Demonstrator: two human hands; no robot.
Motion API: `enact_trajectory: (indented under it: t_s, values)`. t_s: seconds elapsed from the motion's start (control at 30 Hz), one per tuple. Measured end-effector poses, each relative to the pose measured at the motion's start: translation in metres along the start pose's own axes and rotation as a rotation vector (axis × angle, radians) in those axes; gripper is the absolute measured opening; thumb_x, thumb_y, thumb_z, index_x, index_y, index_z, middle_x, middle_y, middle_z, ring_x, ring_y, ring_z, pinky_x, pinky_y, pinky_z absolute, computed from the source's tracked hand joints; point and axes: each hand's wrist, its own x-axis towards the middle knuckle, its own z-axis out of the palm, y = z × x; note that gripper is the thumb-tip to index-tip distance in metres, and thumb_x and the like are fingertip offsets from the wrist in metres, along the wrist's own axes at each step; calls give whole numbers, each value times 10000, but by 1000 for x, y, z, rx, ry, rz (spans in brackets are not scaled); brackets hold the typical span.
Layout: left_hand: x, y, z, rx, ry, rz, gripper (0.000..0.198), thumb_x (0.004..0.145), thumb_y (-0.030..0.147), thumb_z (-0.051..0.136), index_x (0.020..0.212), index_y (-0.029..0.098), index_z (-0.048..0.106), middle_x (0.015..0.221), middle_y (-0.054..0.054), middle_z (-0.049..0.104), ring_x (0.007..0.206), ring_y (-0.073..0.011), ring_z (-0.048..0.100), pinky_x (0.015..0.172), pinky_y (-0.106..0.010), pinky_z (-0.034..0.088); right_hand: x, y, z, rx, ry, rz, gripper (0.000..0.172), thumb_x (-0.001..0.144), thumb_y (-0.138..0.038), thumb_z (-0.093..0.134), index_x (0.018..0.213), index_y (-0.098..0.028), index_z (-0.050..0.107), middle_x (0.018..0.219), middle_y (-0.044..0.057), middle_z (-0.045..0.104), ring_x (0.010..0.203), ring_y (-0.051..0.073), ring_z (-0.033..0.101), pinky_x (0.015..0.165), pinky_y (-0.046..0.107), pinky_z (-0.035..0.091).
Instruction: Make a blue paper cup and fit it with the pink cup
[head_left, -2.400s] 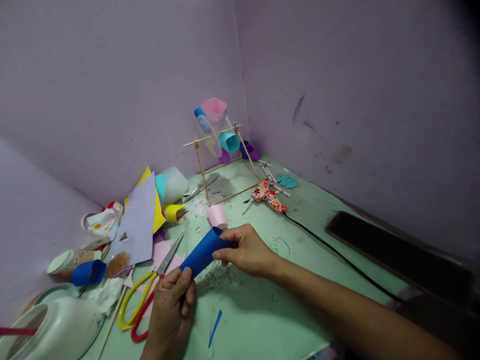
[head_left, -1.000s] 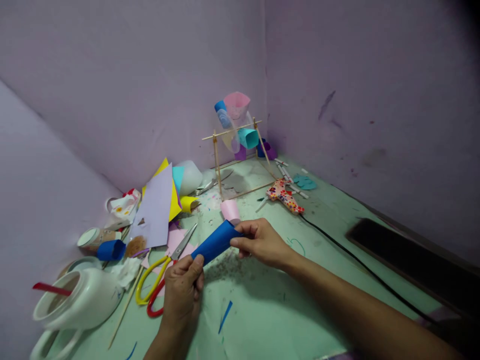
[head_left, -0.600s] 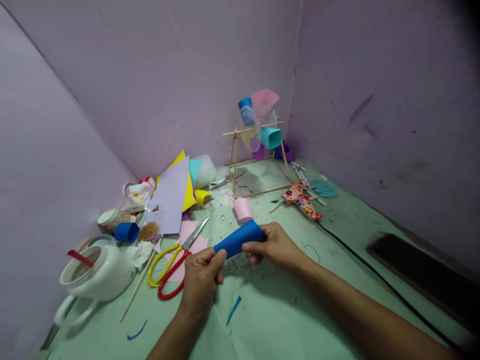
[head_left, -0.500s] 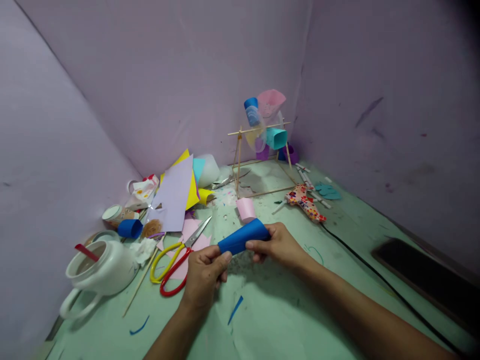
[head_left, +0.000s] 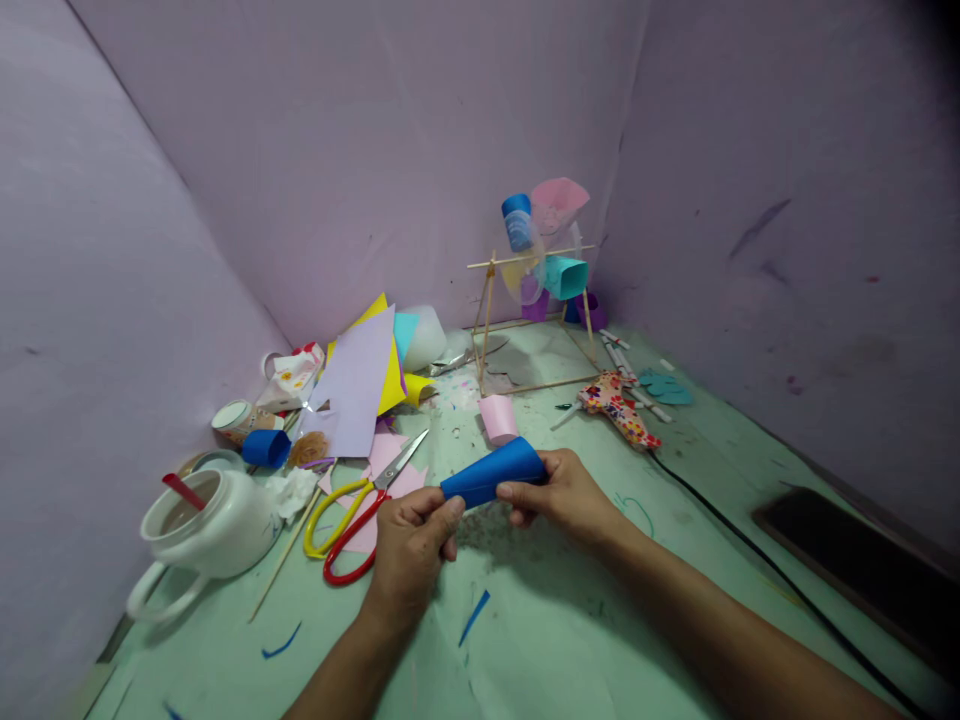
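Between my hands, above the table, is a blue paper (head_left: 491, 473) rolled into a tapered tube. My left hand (head_left: 416, 530) pinches its narrow left end between thumb and fingers. At the wider right end, my right hand (head_left: 559, 490) grips the paper with the thumb on the near side. Just beyond the tube a small pink paper cup (head_left: 498, 419) stands on the table. Scissors (head_left: 367, 505) with one yellow and one red handle lie left of my left hand. Thin blue paper scraps (head_left: 474, 617) lie nearer to me.
A stick frame (head_left: 487, 320) carrying a wheel with coloured paper cups (head_left: 566, 277) stands at the back. To the right are a flower-patterned glue gun (head_left: 619, 408) with a black cord and a dark phone (head_left: 855, 565). Paper sheets (head_left: 352, 375) and a white pot (head_left: 217, 530) occupy the left.
The whole view has shifted slightly, so things appear a little farther right. Both hands keep their hold on the blue paper, with almost no change in pose.
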Motion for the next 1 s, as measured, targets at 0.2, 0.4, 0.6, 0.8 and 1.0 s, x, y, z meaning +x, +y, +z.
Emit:
enact_trajectory:
  t_s: [0.2, 0.4, 0.6, 0.8, 1.0]
  values:
    - [0, -5, 1, -42, 17, -7, 304, 629, 339, 654, 435, 174, 487, 318, 60, 385, 318, -48, 265, 342, -199, 155, 0, 1, 0, -4, -9, 20, 293, 522, -309, 790, 686, -108, 652, 453, -18, 599, 402, 113, 547, 428, 225, 452]
    - [0, -2, 1, -49, 26, -25, 299, 612, 345, 666, 437, 173, 494, 316, 57, 394, 311, -52, 287, 334, -196, 155, -1, 0, 0, -6, -10, 34, 311, 507, -321, 798, 675, -109, 643, 453, -15, 601, 407, 116, 554, 443, 235, 467]
    - [-1, -3, 2, -58, 36, -23, 281, 606, 347, 670, 452, 163, 524, 313, 59, 391, 309, -44, 271, 338, -192, 149, -1, -1, -1, 8, -24, 19, 300, 521, -308, 793, 689, -107, 648, 465, -21, 596, 409, 104, 538, 439, 227, 464]
    - [-1, -3, -4, 11, -77, 24, 313, 649, 395, 662, 474, 157, 559, 316, 44, 414, 307, -57, 296, 344, -205, 175, 1, 7, -2, 103, -40, -26, 349, 522, -339, 801, 716, -119, 612, 493, -42, 570, 407, 94, 526, 422, 215, 447]
    - [0, -1, -6, 58, -69, 79, 363, 666, 357, 641, 395, 174, 484, 305, 38, 406, 312, -63, 314, 354, -213, 193, 1, 9, -1, 120, -51, -82, 374, 547, -350, 799, 786, -130, 613, 529, -36, 590, 425, 99, 541, 427, 209, 454]
